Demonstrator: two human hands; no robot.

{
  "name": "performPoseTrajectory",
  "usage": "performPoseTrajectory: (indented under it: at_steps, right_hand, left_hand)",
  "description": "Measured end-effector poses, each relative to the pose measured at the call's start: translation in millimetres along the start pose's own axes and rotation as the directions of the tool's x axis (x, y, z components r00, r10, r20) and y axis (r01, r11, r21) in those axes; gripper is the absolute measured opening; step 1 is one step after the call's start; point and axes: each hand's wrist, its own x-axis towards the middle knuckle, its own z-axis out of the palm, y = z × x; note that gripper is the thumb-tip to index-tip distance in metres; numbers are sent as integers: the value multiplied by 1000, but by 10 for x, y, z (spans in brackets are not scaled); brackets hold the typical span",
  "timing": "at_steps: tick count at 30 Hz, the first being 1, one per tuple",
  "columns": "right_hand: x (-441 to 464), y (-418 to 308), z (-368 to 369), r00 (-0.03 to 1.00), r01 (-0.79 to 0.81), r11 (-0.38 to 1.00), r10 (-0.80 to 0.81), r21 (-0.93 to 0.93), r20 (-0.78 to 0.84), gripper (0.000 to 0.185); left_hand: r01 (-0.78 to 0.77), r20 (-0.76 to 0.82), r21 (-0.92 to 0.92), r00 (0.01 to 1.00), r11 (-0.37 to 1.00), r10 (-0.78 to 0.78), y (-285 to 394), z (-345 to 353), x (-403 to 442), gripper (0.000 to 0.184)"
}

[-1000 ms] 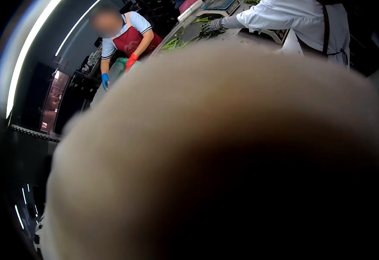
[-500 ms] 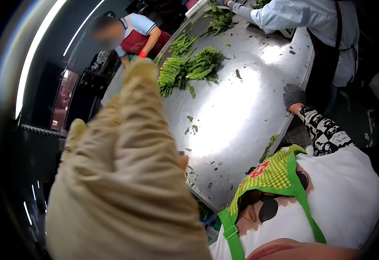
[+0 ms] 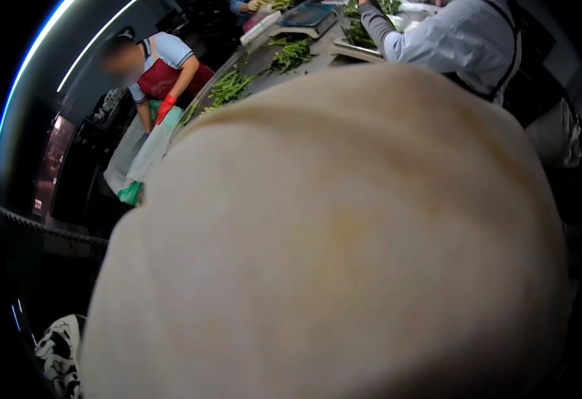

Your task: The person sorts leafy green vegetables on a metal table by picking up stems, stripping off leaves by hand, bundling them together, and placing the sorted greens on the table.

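Observation:
A beige, wrinkled fabric shape, most likely my left hand in a loose glove (image 3: 337,233), fills most of the view close to the lens. Its fingers cannot be made out, nor whether it holds anything. At the lower left edge shows a piece of black-and-white patterned sleeve (image 3: 61,359). My right hand is out of view, and the glove hides most of the table. Beyond it, leafy green vegetables (image 3: 231,86) lie on the metal table (image 3: 259,84).
Across the table, a co-worker in a red apron (image 3: 161,76) handles a pale plastic bag (image 3: 148,149). A weighing scale (image 3: 307,18) stands at the far end. Another co-worker in a light blue top (image 3: 437,43) reaches over greens on a tray (image 3: 357,51).
The beige glove has come closer and now covers the middle of the view. The grey-gloved right hand and green-edged apron have gone from sight. The view has shifted.

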Motion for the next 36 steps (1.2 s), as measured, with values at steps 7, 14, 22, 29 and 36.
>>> performPoseTrajectory:
  at_steps: [7,14,22,29,36]
  right_hand:
    - [-337,-1004,179,989,140,246,-74,-959,125,37]
    - [-406,-1022,155,991,132,204,1,-970,135,42]
    - [-421,-1129,219,995,92,248,7,-964,97,41]
    - [-360,-886,158,984,104,292,107,-951,140,45]
    - [-50,-1562,836,985,-10,625,140,-780,99,68]
  left_hand:
    - [-34,-11,-21,999,999,34,13,74,72,56]
    - [-50,-59,-6,997,999,49,-6,126,169,56]
    - [-3,-80,-5,997,1000,3,-31,193,121,56]
    - [67,-103,-22,992,997,-69,-69,321,17,56]
    - [243,-173,-58,953,968,-249,-137,495,-236,56]
